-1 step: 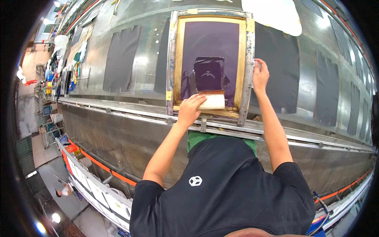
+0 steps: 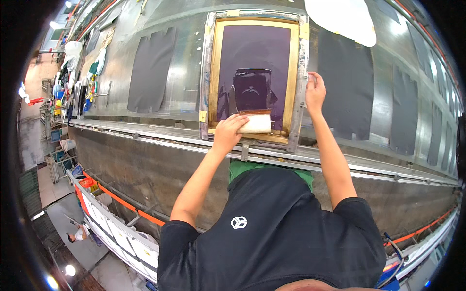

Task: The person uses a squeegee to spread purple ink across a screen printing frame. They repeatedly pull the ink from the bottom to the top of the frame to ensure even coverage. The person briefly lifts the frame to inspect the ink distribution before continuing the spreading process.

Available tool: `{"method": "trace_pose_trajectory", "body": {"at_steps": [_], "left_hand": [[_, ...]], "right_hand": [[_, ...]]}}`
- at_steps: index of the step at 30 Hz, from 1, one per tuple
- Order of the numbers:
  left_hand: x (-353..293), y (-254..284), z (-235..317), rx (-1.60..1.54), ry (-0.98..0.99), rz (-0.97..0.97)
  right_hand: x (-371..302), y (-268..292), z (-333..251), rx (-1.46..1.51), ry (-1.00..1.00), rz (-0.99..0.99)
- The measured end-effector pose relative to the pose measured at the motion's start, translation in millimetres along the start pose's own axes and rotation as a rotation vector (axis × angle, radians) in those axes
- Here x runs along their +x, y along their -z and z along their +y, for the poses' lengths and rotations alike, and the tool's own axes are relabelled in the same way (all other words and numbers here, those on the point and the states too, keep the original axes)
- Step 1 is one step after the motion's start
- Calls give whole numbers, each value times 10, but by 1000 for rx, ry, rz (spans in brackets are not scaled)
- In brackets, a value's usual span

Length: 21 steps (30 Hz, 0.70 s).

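A screen-printing frame with a purple mesh lies on the long metal table in front of me. My left hand is closed around the left end of a squeegee with a wide pale handle and a brown blade edge. The squeegee is at the near end of the mesh, just below a dark, wet-looking ink patch with a small curved mark. My right hand is at the frame's right rail, its fingers bent against the outer edge. The thumb's grip is partly hidden.
Dark fabric pieces lie along the table on both sides, another piece to the left. A white sheet lies at the far right. A metal rail runs along the near edge. Another person is far off at lower left.
The printing frame has shifted slightly left along the table with both hands and the squeegee, covering most of the dark piece at its left and baring more of the right one.
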<state>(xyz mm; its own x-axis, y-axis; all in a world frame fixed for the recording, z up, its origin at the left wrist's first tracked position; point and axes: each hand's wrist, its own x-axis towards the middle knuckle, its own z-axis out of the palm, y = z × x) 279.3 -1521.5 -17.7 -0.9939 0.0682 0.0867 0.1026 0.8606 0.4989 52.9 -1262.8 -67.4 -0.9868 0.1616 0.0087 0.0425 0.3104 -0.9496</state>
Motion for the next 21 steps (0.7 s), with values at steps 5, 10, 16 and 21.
{"method": "trace_pose_trajectory", "body": {"at_steps": [5, 10, 16, 21], "left_hand": [[-210, 281, -654, 9, -67, 28], [-443, 346, -890, -11, -91, 49], [-440, 354, -996, 113, -156, 38], [737, 505, -1267, -7, 26, -60]], "right_hand": [[-290, -646, -235, -59, -54, -17], [-329, -783, -130, -139, 22, 41], [-302, -669, -216, -318, -157, -93], [-259, -657, -842, -752, 549, -250]]}}
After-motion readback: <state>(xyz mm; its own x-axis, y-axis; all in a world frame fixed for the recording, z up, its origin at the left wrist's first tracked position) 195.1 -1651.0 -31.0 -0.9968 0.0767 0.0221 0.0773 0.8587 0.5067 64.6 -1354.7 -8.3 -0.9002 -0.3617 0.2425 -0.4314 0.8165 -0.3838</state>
